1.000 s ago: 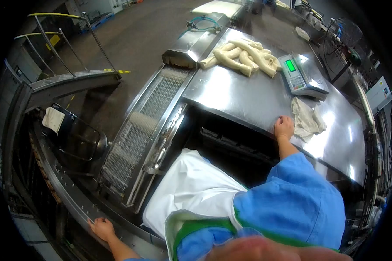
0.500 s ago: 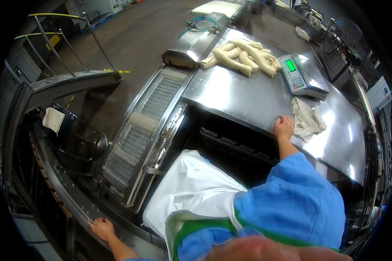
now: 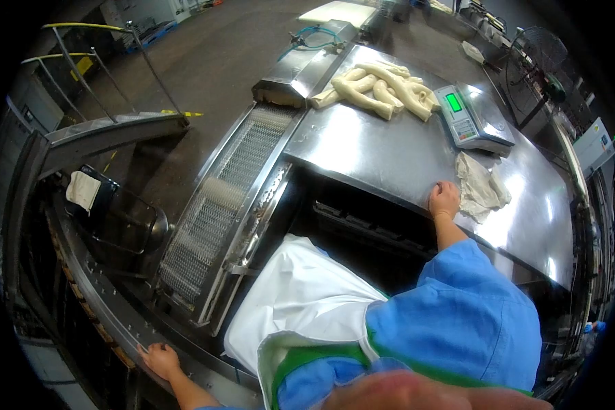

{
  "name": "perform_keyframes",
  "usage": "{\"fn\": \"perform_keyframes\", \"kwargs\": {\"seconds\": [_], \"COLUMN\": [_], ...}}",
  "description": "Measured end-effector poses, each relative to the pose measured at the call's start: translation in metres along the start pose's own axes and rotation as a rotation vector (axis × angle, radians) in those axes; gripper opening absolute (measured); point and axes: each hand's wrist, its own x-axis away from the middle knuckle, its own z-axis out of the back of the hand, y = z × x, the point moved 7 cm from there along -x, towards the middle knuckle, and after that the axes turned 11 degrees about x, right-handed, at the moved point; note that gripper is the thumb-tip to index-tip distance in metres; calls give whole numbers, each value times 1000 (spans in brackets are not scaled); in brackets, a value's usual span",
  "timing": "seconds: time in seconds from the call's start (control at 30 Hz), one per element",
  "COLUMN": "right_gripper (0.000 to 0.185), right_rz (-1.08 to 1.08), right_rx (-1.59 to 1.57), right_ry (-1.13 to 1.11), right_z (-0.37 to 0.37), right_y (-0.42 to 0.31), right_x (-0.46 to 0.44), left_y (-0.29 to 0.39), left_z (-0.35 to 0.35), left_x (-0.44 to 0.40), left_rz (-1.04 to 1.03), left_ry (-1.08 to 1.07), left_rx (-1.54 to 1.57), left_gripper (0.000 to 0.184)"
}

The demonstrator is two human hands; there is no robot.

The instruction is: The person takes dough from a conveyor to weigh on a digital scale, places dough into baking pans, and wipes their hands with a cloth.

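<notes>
My right hand (image 3: 445,199) rests on the near edge of a steel table (image 3: 389,164), its fingers loosely bent and holding nothing I can see. Just right of it lies a crumpled beige cloth (image 3: 482,188), close to the fingers. Down at the lower left, my left hand (image 3: 158,360) lies on a curved metal rail (image 3: 116,321) with loosely bent fingers and no object visible in it. Farther back on the table is a pile of pale dough ropes (image 3: 383,89). Beside the pile stands a digital scale (image 3: 473,117) with a lit green display.
A mesh conveyor (image 3: 215,205) slopes down at my left, with a metal housing (image 3: 301,72) at its upper end. A chair (image 3: 126,212) with a folded cloth (image 3: 83,189) stands beyond it. Railings (image 3: 92,72) rise at the far left, and a fan (image 3: 536,58) stands at the upper right.
</notes>
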Motion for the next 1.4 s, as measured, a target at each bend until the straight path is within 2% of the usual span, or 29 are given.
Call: {"fn": "perform_keyframes", "kwargs": {"seconds": [0.73,0.9,1.4], "right_gripper": [15,17,17], "right_rz": [5,-49,-31], "right_rx": [6,18,4], "right_ry": [22,-91,-57], "right_z": [2,3,-5], "right_y": [-1,-2,2], "right_x": [0,-1,0], "left_y": [-3,4,1], "left_z": [-3,2,0], "left_x": [0,1,0], "left_rz": [36,75,51], "left_ry": [-55,-80,-59], "left_rx": [-20,-40,-27], "left_gripper": [17,17,16]}}
